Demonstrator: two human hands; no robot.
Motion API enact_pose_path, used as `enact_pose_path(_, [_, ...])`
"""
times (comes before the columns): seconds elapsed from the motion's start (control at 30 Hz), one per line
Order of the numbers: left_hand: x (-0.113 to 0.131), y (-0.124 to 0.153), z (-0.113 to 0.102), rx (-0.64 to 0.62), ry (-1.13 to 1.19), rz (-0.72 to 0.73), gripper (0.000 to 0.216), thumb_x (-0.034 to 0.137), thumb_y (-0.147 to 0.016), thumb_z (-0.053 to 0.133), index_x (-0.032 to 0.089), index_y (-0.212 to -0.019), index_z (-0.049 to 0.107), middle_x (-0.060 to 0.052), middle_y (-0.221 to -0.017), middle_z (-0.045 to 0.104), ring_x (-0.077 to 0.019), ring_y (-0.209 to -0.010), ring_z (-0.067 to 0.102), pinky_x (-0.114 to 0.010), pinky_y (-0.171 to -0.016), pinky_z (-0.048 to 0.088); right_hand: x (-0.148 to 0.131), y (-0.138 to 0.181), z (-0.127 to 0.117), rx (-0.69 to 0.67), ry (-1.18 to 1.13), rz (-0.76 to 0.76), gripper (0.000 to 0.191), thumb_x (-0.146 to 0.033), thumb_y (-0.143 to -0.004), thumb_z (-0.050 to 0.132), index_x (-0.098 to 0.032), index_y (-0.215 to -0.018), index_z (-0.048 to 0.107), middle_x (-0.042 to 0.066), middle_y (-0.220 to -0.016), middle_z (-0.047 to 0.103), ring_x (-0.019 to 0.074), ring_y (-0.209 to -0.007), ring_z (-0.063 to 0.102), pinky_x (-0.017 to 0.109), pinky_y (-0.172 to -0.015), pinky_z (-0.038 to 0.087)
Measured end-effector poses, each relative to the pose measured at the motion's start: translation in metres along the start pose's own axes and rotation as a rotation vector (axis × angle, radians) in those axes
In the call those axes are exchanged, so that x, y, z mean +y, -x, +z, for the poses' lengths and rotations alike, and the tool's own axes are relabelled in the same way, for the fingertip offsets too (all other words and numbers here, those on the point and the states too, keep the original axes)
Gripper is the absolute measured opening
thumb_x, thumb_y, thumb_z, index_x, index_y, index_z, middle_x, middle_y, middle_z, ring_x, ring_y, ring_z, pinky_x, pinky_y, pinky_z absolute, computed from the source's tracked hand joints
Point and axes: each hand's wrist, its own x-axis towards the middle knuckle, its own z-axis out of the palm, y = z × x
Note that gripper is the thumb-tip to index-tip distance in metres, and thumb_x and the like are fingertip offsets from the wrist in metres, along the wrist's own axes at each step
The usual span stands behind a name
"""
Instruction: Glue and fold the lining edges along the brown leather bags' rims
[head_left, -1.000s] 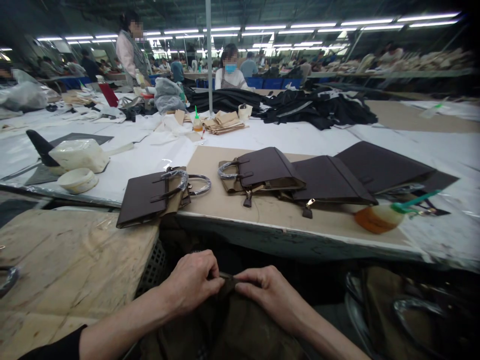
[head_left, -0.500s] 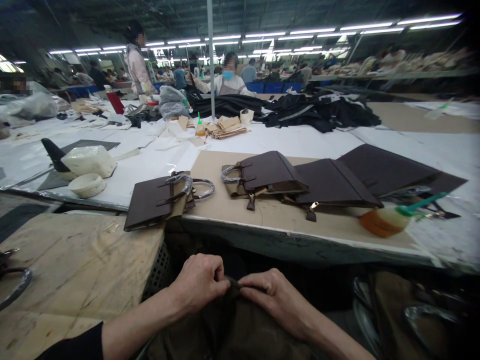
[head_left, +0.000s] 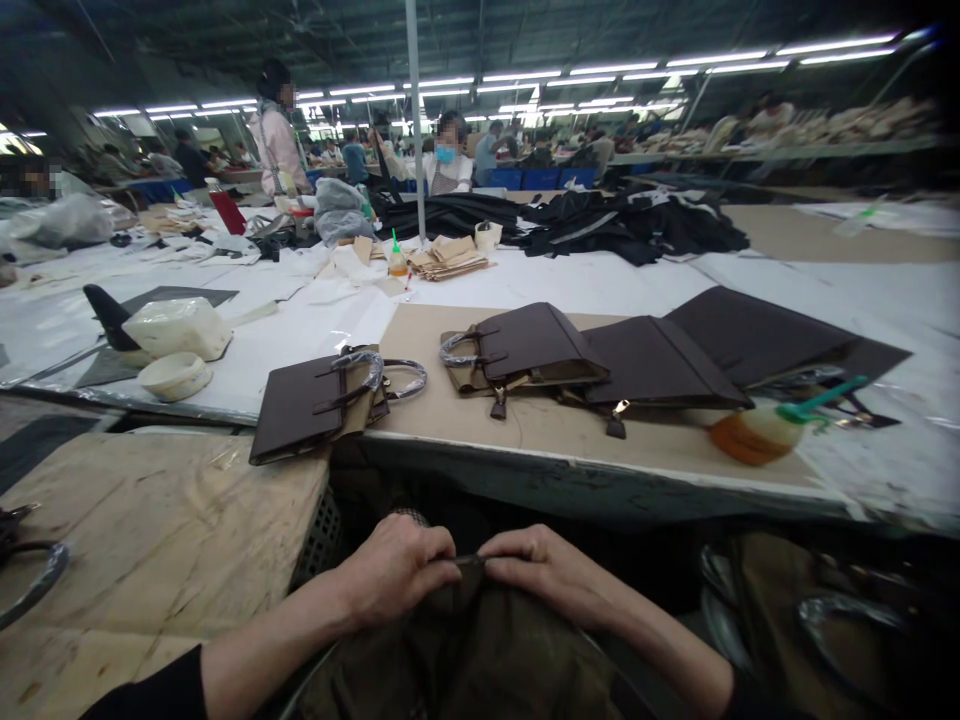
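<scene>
Close to my body, my left hand (head_left: 397, 572) pinches the upper edge of dark brown fabric (head_left: 469, 655) between thumb and fingers. On the same edge, my right hand (head_left: 541, 575) has a matching pinch, a short gap away. Between the two pinches the edge runs as a thin, nearly straight strip. The fabric hangs below in loose folds, and its lower part leaves the view. Beyond my hands, a dark brown handbag (head_left: 296, 408) with plastic-wrapped handles lies over the table's front edge. A second handbag (head_left: 544, 342) rests to its right.
More brown bag pieces (head_left: 652, 362) overlap rightward, beside a squeeze bottle of amber liquid (head_left: 754, 435). A cloudy plastic container (head_left: 180, 328) and a round white dish (head_left: 175, 377) stand at left. A paper-covered surface (head_left: 157, 520) is nearer. Co-workers are behind a black material heap (head_left: 637, 222).
The fabric edge between my fingertips was bunched and is now drawn into a thin, straighter line. Both hands keep their pinch, and the right has turned slightly. The view has shifted a little.
</scene>
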Motion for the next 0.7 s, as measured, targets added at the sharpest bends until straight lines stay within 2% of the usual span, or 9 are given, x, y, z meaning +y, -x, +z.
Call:
enact_pose_path(0.1, [-0.001,-0.002,0.002,-0.007,-0.009,-0.001,0.023,0.036,-0.095,0.055,0.022,-0.087,0.072,0.001,-0.067,0.064,-0.0143,-0.063,0.057,-0.022,-0.057,0.032,-0.015,-0.001,-0.001,-0.102,0.014,-0.014,0.030,-0.032,-0.094,0.051,-0.020,-0.110,0.074,0.002,-0.102,0.074,0.0226,-0.093,0.065,0.028,-0.079,0.048])
enact_pose_path(0.17, [0.000,-0.002,0.002,-0.013,0.043,-0.018,0.022,0.034,-0.094,0.057,0.021,-0.085,0.072,0.002,-0.066,0.062,-0.0136,-0.062,0.056,-0.022,-0.057,0.032,-0.027,-0.005,0.002,-0.142,0.031,-0.073,0.035,-0.029,-0.088,0.061,-0.023,-0.122,0.068,0.001,-0.114,0.072,0.0231,-0.101,0.064,0.029,-0.086,0.048])
enact_pose_path(0.23, [0.001,-0.002,0.001,-0.010,0.114,-0.030,0.020,0.031,-0.092,0.058,0.021,-0.082,0.072,0.003,-0.065,0.061,-0.0131,-0.063,0.056,-0.021,-0.058,0.033,-0.034,-0.012,0.008,-0.125,0.063,-0.137,0.049,-0.025,-0.080,0.070,-0.026,-0.128,0.063,0.000,-0.117,0.070,0.0226,-0.103,0.063,0.028,-0.090,0.046])
enact_pose_path(0.27, [0.001,-0.001,0.000,-0.007,0.150,-0.043,0.019,0.031,-0.091,0.059,0.021,-0.081,0.072,0.003,-0.065,0.061,-0.0131,-0.064,0.056,-0.021,-0.058,0.033,-0.035,-0.017,0.011,-0.100,0.102,-0.152,0.047,-0.024,-0.078,0.072,-0.026,-0.124,0.065,-0.001,-0.112,0.071,0.0217,-0.100,0.063,0.027,-0.089,0.045])
enact_pose_path(0.33, [0.000,0.004,-0.002,-0.006,0.224,-0.091,0.017,0.034,-0.088,0.063,0.021,-0.082,0.072,0.004,-0.068,0.062,-0.0138,-0.068,0.057,-0.020,-0.059,0.034,-0.033,-0.025,0.018,-0.046,0.206,-0.137,0.028,-0.025,-0.079,0.070,-0.023,-0.107,0.072,-0.002,-0.092,0.073,0.0192,-0.086,0.064,0.025,-0.078,0.045])
enact_pose_path(0.4, [-0.001,0.012,-0.005,-0.027,0.293,-0.154,0.019,0.039,-0.081,0.072,0.023,-0.091,0.072,0.004,-0.077,0.067,-0.0158,-0.074,0.060,-0.020,-0.061,0.037,-0.028,-0.031,0.021,-0.015,0.280,-0.095,0.014,-0.026,-0.079,0.069,-0.020,-0.091,0.074,-0.002,-0.077,0.069,0.0170,-0.074,0.061,0.023,-0.066,0.042])
enact_pose_path(0.47, [-0.003,0.023,-0.007,-0.054,0.339,-0.207,0.036,0.038,-0.072,0.079,0.026,-0.106,0.070,0.004,-0.088,0.071,-0.0181,-0.080,0.062,-0.021,-0.066,0.040,-0.025,-0.032,0.022,-0.005,0.286,-0.070,0.013,-0.025,-0.076,0.071,-0.019,-0.088,0.073,-0.002,-0.074,0.068,0.0160,-0.071,0.059,0.022,-0.061,0.039])
enact_pose_path(0.53, [-0.006,0.032,-0.008,-0.054,0.363,-0.231,0.043,0.031,-0.072,0.078,0.028,-0.113,0.067,0.004,-0.093,0.072,-0.0186,-0.083,0.063,-0.022,-0.072,0.042,-0.023,-0.031,0.022,0.000,0.267,-0.058,0.015,-0.024,-0.075,0.072,-0.018,-0.088,0.073,-0.002,-0.076,0.068,0.0158,-0.072,0.058,0.021,-0.061,0.038])
enact_pose_path(0.7, [-0.008,0.039,-0.009,-0.022,0.387,-0.222,0.020,0.026,-0.080,0.067,0.024,-0.099,0.072,0.005,-0.086,0.070,-0.0166,-0.082,0.060,-0.022,-0.074,0.040,-0.025,-0.028,0.025,-0.014,0.225,-0.043,0.015,-0.028,-0.078,0.068,-0.018,-0.086,0.075,-0.003,-0.070,0.064,0.0139,-0.067,0.054,0.021,-0.059,0.036])
